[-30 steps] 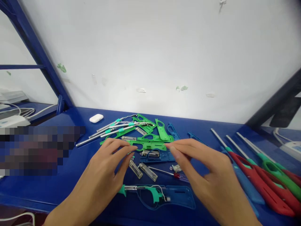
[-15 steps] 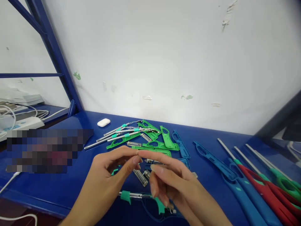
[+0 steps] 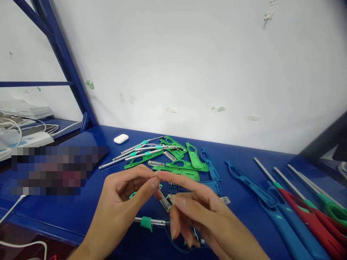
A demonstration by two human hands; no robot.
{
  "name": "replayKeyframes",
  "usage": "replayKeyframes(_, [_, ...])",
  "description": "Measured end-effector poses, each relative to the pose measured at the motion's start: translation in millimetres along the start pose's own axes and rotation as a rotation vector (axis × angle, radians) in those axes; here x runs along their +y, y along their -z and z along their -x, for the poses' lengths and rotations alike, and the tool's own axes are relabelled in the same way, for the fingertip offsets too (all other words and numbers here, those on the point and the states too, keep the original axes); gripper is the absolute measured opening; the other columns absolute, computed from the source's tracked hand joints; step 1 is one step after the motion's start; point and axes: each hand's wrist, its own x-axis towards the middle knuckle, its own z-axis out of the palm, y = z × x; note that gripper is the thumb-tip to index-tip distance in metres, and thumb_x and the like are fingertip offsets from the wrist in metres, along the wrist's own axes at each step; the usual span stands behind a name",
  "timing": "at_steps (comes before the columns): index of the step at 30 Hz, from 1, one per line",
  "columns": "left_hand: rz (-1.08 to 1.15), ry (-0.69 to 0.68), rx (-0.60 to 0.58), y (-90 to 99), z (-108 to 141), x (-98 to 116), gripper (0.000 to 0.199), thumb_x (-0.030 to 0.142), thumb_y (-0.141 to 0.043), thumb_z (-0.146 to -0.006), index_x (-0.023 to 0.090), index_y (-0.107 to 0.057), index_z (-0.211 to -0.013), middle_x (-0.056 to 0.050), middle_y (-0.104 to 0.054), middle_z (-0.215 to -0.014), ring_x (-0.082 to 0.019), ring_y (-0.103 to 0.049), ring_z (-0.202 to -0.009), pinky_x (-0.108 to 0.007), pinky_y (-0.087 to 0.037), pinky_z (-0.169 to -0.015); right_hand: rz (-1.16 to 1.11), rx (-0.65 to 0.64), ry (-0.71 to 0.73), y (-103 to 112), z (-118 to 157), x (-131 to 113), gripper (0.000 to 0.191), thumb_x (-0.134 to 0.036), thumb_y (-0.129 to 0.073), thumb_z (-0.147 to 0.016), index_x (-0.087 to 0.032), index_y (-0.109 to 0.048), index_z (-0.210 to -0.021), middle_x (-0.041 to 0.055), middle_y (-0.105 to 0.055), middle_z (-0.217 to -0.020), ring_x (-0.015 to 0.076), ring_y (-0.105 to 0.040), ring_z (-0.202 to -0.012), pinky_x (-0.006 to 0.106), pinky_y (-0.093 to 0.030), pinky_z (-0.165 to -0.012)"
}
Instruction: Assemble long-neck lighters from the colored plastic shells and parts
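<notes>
My left hand [image 3: 119,196] pinches thumb and index finger together, and whatever lies between them is too small to make out. The outstretched index fingertip of my right hand [image 3: 208,211] touches that pinch. Its thumb and other fingers are curled in, hiding anything they may hold. Below the hands lies a metal lighter rod [image 3: 155,221] with a green plastic piece [image 3: 146,223]. Behind the fingers are a clear fuel tube [image 3: 164,203] and a blue shell half [image 3: 213,186], both partly covered.
Further back lie green shell halves [image 3: 195,159], metal rods with green clips [image 3: 130,153], clear tubes [image 3: 156,163] and a blue shell half [image 3: 211,164]. Blue lighters [image 3: 292,231] and red lighters [image 3: 306,220] sit at right. A white earbud case [image 3: 121,138] stands back left, near a power strip [image 3: 35,139].
My left thumb and index finger stay pinched, with the right index fingertip still against them. The right thumb has shifted slightly down and left. The view has moved a little.
</notes>
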Motion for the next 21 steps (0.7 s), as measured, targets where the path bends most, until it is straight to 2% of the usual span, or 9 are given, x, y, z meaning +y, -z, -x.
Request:
replayKeyframes(4, [0.053, -0.045, 0.007, -3.0, 1.7, 1.5, 0.026, 0.035, -0.071, -0.100, 0.024, -0.073, -0.077, 0.005, -0.064, -0.072, -0.005, -0.053, -0.054, -0.016, -0.045, -0.055, -0.011, -0.029, -0.012, -1.7, -0.7, 2.8, 0.037, -0.040, -0.069, -0.104, -0.034, -0.071, -0.140, -0.0014, -0.073, -0.074, 0.0049, -0.053, -0.055, 0.018, -0.038, -0.055])
replayKeyframes(12, [0.233, 0.014, -0.016, -4.4, 6.5, -1.2, 0.028, 0.035, -0.071, -0.101, 0.023, -0.066, -0.076, 0.005, -0.062, -0.074, -0.009, -0.063, -0.068, -0.017, -0.050, -0.065, -0.006, -0.057, -0.062, -3.3, 1.2, 2.1, 0.042, -0.041, -0.069, -0.103, -0.033, -0.067, -0.144, -0.0016, -0.072, -0.075, 0.0052, -0.053, -0.056, 0.018, -0.039, -0.056])
replayKeyframes(18, [0.264, 0.059, -0.027, -6.9, 4.7, -3.5, 0.027, 0.032, -0.070, -0.101, 0.022, -0.064, -0.077, 0.005, -0.059, -0.079, -0.009, -0.064, -0.069, -0.019, -0.051, -0.068, -0.004, -0.061, -0.066, -2.5, -2.3, 2.0, 0.060, -0.050, -0.072, -0.098, -0.024, -0.061, -0.150, -0.0028, -0.062, -0.067, 0.0084, -0.047, -0.054, 0.021, -0.036, -0.052])
replayKeyframes(21, [0.246, 0.088, -0.026, -7.8, 4.3, -5.0, 0.026, 0.032, -0.069, -0.101, 0.022, -0.064, -0.077, 0.005, -0.058, -0.078, -0.009, -0.063, -0.069, -0.020, -0.049, -0.065, -0.044, -0.012, -0.069, -3.0, 0.6, -1.4, 0.068, -0.049, -0.075, -0.094, -0.028, -0.053, -0.155, -0.0045, -0.060, -0.067, 0.0088, -0.043, -0.052, 0.022, -0.034, -0.051])
